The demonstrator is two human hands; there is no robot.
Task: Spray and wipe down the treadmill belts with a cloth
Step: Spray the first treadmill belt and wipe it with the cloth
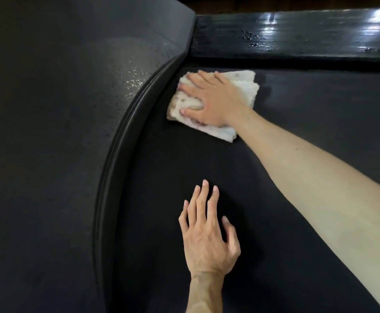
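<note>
Your right hand (209, 99) presses flat, fingers spread, on the cloth (214, 102) at the belt's (297, 199) far left corner; keep pressure even, left hand (209, 238) bracing open.

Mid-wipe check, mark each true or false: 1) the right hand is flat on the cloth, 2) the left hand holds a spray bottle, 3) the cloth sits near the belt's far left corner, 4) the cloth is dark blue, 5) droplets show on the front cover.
1) True: the right hand presses flat on the cloth.
2) False: the left hand is open on the belt, holding nothing; no bottle shows.
3) True: it lies beside the side rail.
4) False: it is off-white and stained.
5) True: droplets glisten on the front cover.
</note>
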